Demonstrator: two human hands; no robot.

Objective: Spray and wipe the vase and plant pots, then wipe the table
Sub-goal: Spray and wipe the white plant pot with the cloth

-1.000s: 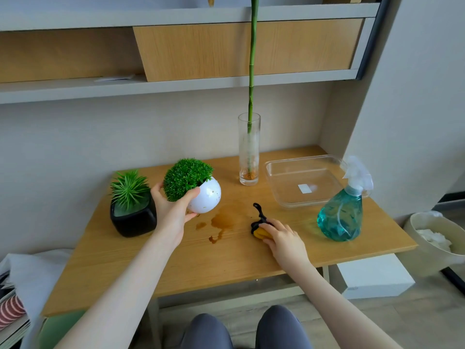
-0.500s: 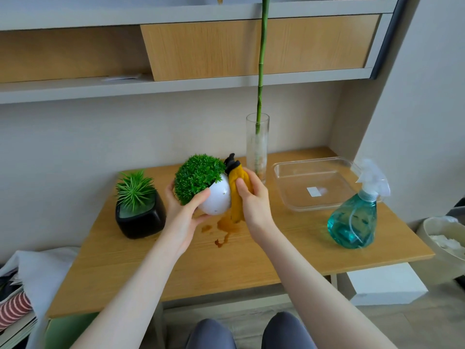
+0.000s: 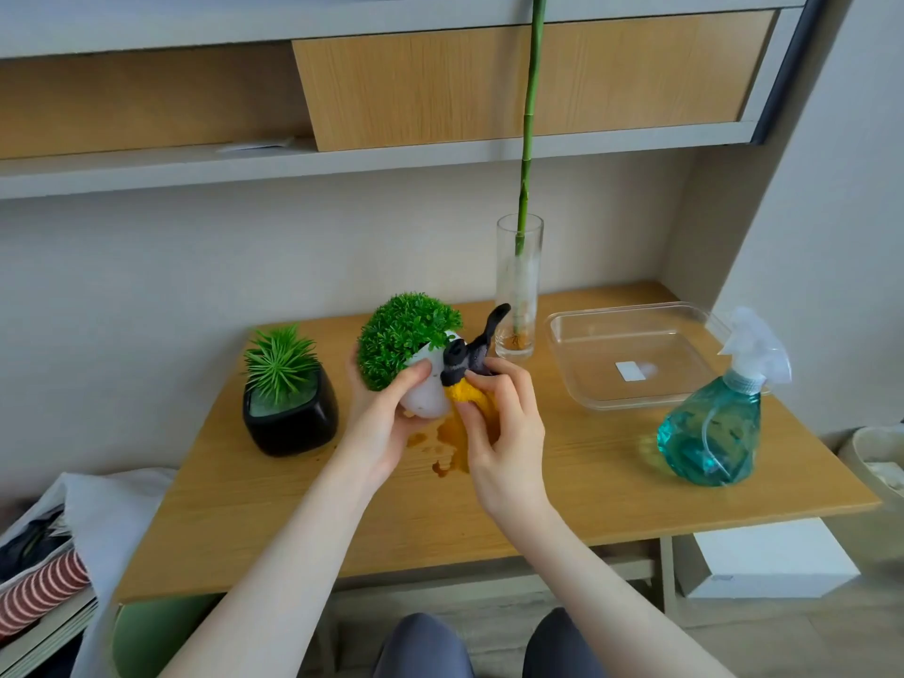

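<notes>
Head view, white pot: I hold the round white pot lifted above the table, tilted, its green tuft leaning up and left.
Head view, left hand: my left hand cups the pot from below and behind, thumb pressed on its front, fingers closed around the curve.
Head view, right hand: my right hand is clamped on the yellow cloth, pressing it to the pot's right flank; its dark loop sticks up past my fingertips.
How the pot handles: I judge it light, smooth and glossy, so slippery once wet. It looks breakable. A palm under the belly is the safe hold, never the foliage, which would likely pull loose.
How the cloth handles: soft and limp; it wants bunching under the fingers to give any pressure.
Head view, spill: a brown wet patch lies on the wood directly below my hands.
Head view, black pot: the black pot with spiky leaves stands to the left, near but apart.
Head view, vase: the tall glass vase with a green stem stands just behind my hands; narrow and top-heavy, I judge it best taken low around the glass.
Head view, spray bottle: the teal spray bottle sits well to the right, in front of the clear tray.
</notes>
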